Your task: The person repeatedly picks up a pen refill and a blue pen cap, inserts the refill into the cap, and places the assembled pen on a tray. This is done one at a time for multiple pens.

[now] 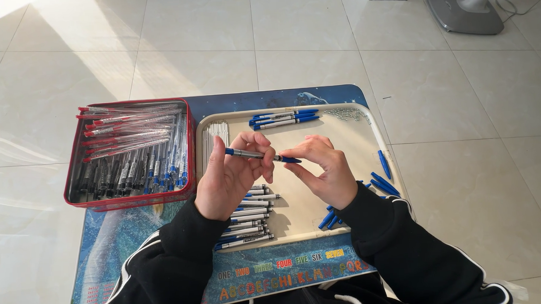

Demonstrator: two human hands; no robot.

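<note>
Head view. A pen (262, 156), grey in the barrel with blue ends, is held level above a cream tray (366, 144), between both hands. The left hand (229, 177) is closed on the grey barrel, thumb and fingers wrapped about it. The right hand (322, 171) is pinched with its fingertips on the blue tip end of the same pen. Both wrists are covered by black sleeves with white stripes.

The tray is set on a small blue table (298, 271) printed with coloured letters along its near edge. Inside the tray, a row of assembled pens (249, 221) is laid just below the left hand. Three further pens (284, 118) are laid at the far edge. Loose blue caps (382, 181) are scattered on the right side, some partly hidden under the right wrist. A small heap of metal springs (344, 113) is seen at the far right corner, and a bundle of white refills (213, 139) stands along the left wall.

To the left, touching the tray, a red tin (131, 200) is filled with pen parts, red-tipped ones uppermost. A grey fan base (466, 10) is seen on the tiled floor, well apart.
</note>
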